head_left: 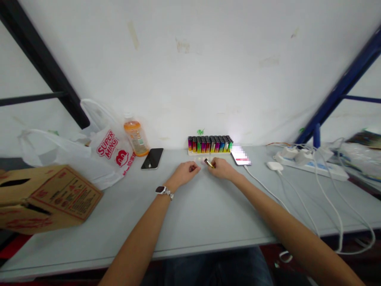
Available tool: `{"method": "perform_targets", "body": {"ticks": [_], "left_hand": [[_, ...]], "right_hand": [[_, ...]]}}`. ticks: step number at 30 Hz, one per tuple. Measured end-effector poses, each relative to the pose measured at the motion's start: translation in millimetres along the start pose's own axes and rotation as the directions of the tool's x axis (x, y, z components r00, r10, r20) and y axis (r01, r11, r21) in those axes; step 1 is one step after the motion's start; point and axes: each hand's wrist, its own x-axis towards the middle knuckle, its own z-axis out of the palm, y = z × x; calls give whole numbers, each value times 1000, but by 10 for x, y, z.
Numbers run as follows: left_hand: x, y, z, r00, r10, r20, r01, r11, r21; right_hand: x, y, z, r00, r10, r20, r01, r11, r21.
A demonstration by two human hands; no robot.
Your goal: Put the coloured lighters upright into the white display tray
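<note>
My right hand [220, 168] grips a small lighter [209, 163] with a dark end and a yellow-gold body, tilted just above the table. Close by on the left, my left hand [187, 172] is curled with its fingertips together near the lighter; anything between them is too small to make out. Behind both hands, a rack of colourful lighters [210, 145] with black tops stands in rows against the wall. Small pale spots show on the table between the rack and my hands.
A dark phone [152, 159] and an orange drink bottle [137, 137] are left of the rack. Farther left are a white plastic bag [104, 159] and a cardboard box [56, 194]. At right lie a lit phone [240, 155], a charger [274, 166], cables and a power strip [315, 168].
</note>
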Motion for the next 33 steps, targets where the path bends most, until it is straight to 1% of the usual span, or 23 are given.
{"method": "perform_targets", "body": {"ticks": [1, 2, 3, 4, 5, 6, 7, 8, 9, 11, 13, 15, 16, 17, 19, 22, 24, 26, 29, 31, 33], "left_hand": [[-3, 5, -6, 1000, 2, 1, -2, 1000, -2], [-5, 6, -10, 1000, 1, 4, -1, 1000, -5], [-7, 5, -12, 1000, -3, 10, 3, 1000, -8], [-7, 2, -13, 1000, -9, 18, 9, 1000, -12], [-8, -2, -12, 1000, -18, 25, 18, 1000, -17], [-7, -5, -11, 999, -26, 31, 27, 999, -21], [-6, -7, -9, 999, -31, 34, 32, 999, -22], [-4, -8, -6, 999, -30, 33, 31, 999, -23], [-1, -8, -3, 999, -25, 29, 25, 999, -22], [7, -5, 5, 1000, -15, 23, 15, 1000, -11], [15, -1, 15, 1000, -17, 17, 16, 1000, 5], [17, 4, 24, 1000, -14, 10, 14, 1000, 20], [16, 6, 28, 1000, -8, 7, 8, 1000, 23], [15, 9, 31, 1000, -4, 4, 4, 1000, 24], [11, 13, 36, 1000, -3, 5, 3, 1000, 24], [10, 15, 46, 1000, -15, 11, 15, 999, 30], [14, 16, 54, 1000, -18, 11, 18, 999, 35], [18, 20, 62, 1000, -19, 7, 18, 999, 40], [20, 33, 65, 1000, -19, 1, 19, 999, 47], [17, 43, 63, 1000, -20, 0, 20, 999, 50], [13, 50, 59, 1000, -18, 0, 18, 999, 52]], "right_hand": [[31, -52, -26, 1000, -23, 3, 22, 995, 92], [55, -113, -52, 998, -58, 10, 54, 974, 220], [71, -180, -75, 995, -102, 19, 87, 922, 377], [79, -248, -91, 989, -147, 25, 110, 835, 539], [76, -313, -97, 983, -181, 28, 114, 721, 683], [66, -369, -91, 981, -191, 19, 103, 607, 788], [49, -412, -74, 985, -175, 5, 85, 507, 858], [27, -440, -46, 991, -134, -9, 66, 431, 900], [1, -450, -12, 997, -82, -13, 43, 375, 926], [-51, -426, 55, 999, -8, 42, -38, 281, 959], [-93, -370, 96, 989, -9, 149, -145, 177, 973], [-114, -322, 106, 974, -20, 224, -221, 92, 971], [-116, -310, 105, 970, -1, 245, -244, 72, 967], [-114, -308, 106, 966, 36, 257, -259, 70, 963], [-101, -330, 122, 958, 134, 254, -268, 102, 958], [-85, -379, 170, 949, 257, 184, -228, 151, 962], [-90, -393, 188, 943, 297, 150, -203, 157, 966], [-108, -385, 178, 949, 270, 164, -204, 126, 971], [-146, -360, 124, 967, 145, 210, -219, 54, 974], [-168, -351, 86, 971, 88, 224, -228, 36, 973], [-181, -351, 61, 971, 70, 229, -232, 37, 972]]}}
